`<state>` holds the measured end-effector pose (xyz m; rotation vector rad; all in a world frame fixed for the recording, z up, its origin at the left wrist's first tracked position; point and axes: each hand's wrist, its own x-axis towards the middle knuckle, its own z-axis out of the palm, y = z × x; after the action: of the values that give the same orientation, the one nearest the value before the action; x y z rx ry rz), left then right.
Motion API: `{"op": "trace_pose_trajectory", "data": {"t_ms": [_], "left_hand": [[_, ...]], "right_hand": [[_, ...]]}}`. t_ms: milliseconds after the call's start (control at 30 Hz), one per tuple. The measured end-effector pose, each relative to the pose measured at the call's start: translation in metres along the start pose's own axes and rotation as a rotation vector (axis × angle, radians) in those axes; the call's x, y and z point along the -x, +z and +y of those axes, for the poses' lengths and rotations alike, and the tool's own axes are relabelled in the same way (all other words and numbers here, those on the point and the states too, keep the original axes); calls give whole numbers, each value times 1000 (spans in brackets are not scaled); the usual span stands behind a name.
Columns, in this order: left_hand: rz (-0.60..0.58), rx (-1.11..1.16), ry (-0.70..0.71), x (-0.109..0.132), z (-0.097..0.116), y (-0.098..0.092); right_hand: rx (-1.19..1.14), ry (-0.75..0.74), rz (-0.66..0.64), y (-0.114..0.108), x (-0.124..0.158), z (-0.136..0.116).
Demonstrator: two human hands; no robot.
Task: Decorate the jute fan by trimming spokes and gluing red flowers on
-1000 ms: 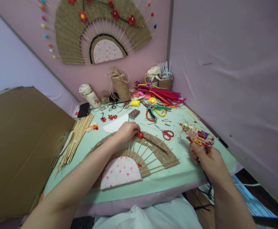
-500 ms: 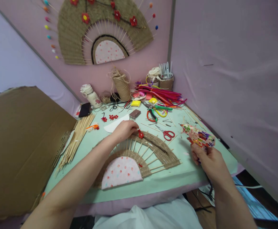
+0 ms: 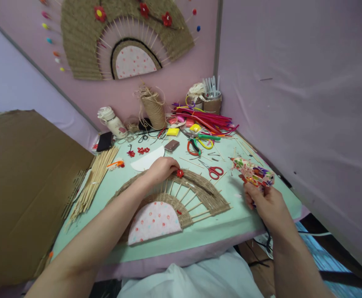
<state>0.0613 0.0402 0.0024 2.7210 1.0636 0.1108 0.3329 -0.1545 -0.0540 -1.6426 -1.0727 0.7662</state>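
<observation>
A woven twine fan [image 3: 221, 203] with thin wooden ribs and a pink dotted half-round centre [image 3: 155, 223] lies flat on the table. On its top band are a dark twig-like strip [image 3: 201, 184] and a red flower [image 3: 180, 173]. My left hand [image 3: 162, 167] reaches over the fan, fingers curled and closed at the flower's upper left edge; the fingertips are partly hidden. Off the fan's right side, my right hand [image 3: 266, 203] is wrapped round the handle of a flower-patterned glue gun [image 3: 251, 170], held above the table with its nozzle to the left.
Red-handled scissors [image 3: 215, 171], pliers [image 3: 194, 147], loose red flowers [image 3: 143, 150] and a white half-round piece [image 3: 146, 159] lie behind the fan. Bamboo sticks [image 3: 95, 180] and cardboard [image 3: 28, 186] are at left. Twine [image 3: 154, 107] and pipe cleaners [image 3: 208, 119] stand or lie at the back.
My view has shifted slightly, so everything sits a little further left and up. My left fingertips have come slightly closer to the red flower. The right hand keeps hold of the glue gun.
</observation>
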Motion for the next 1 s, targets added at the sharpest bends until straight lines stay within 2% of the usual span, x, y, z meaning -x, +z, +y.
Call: {"op": "trace_pose_trajectory", "data": {"t_ms": [400,633,800,1000], "left_hand": [[-31,7,-29,0,2,-2],[15,80,-108,10,8,-20],[100,81,-172,30,-3,-38],[193,73,-329,75,-32,-52]], "right_hand": [[-40,-4,4,1,0,-2],[-54,-29,14,0,0,1],[-54,3,-16,0,0,4],[-17,-2,-7,1,0,5]]}}
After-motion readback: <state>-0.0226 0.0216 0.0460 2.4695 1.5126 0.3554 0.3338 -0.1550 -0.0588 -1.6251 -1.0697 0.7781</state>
